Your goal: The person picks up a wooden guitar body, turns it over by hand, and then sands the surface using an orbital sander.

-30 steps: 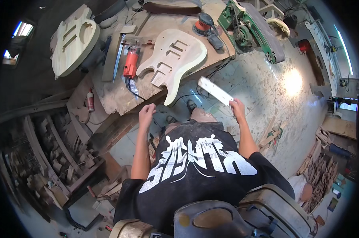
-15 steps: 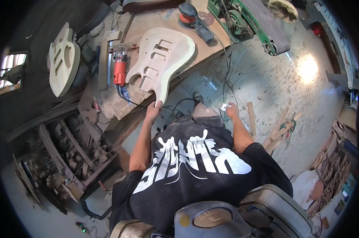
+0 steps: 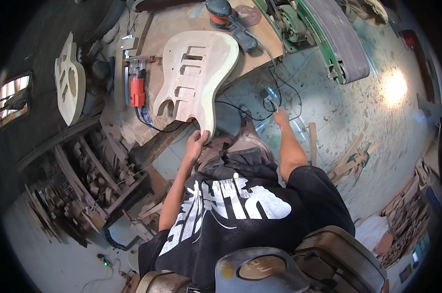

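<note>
A pale wooden electric guitar body (image 3: 201, 73) with routed cavities rests partly on the workbench, its near horn reaching past the bench edge. My left hand (image 3: 197, 142) is closed around that horn. Out to the right, over the floor, my right hand (image 3: 281, 117) is held away from the body with its fingers closed together. Just beyond its fingertips are a small whitish piece (image 3: 270, 100) and looping black cables (image 3: 290, 95). Exactly what those fingers hold is too small and blurred to make out.
On the workbench (image 3: 157, 41) lie a red-bodied clamp-like tool (image 3: 138, 93) and a corded orbital sander (image 3: 231, 24). A green belt sander (image 3: 328, 39) stands at far right. Another guitar body (image 3: 70, 80) hangs at left. Wood scraps fill a rack (image 3: 91, 176); cables trail across the floor.
My right hand has moved forward, away from my body, with the small whitish piece near its fingers. My left hand has stayed on the horn; the guitar body has turned slightly as the view shifted.
</note>
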Demonstrator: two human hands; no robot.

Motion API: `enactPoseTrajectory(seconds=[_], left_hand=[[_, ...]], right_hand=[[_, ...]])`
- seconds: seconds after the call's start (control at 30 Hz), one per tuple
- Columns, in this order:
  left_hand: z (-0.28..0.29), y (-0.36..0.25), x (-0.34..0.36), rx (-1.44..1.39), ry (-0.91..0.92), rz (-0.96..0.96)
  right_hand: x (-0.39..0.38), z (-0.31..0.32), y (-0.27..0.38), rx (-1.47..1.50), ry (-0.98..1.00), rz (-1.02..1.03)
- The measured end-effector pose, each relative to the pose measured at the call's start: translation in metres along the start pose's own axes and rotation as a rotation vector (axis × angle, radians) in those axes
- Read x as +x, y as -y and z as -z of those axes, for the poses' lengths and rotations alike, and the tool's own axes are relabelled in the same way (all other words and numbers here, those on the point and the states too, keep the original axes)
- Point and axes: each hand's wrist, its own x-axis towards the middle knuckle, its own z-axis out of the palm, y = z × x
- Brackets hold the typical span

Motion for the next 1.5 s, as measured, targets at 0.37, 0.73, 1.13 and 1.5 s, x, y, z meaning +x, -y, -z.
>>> enactPoseTrajectory(seconds=[0.37, 0.73, 1.13, 1.5], left_hand=[[0.009, 0.034, 0.007, 0.016, -0.075, -0.013], [0.06, 0.071, 0.016, 0.36, -0.083, -0.02], [0.099, 0.111, -0.016, 0.365, -0.026, 0.024], [0.097, 0.102, -0.025, 0.462, -0.024, -0.013]], right_hand=[[-0.114, 0.042, 0.246, -0.015, -0.134, 1.364], [-0.025, 0.04, 0.252, -0.368, -0.249, 1.09], [-0.057, -0.005, 0.285, -0.426, -0.241, 1.04], [-0.046, -0.049, 0.372, -0.484, -0.186, 1.027]])
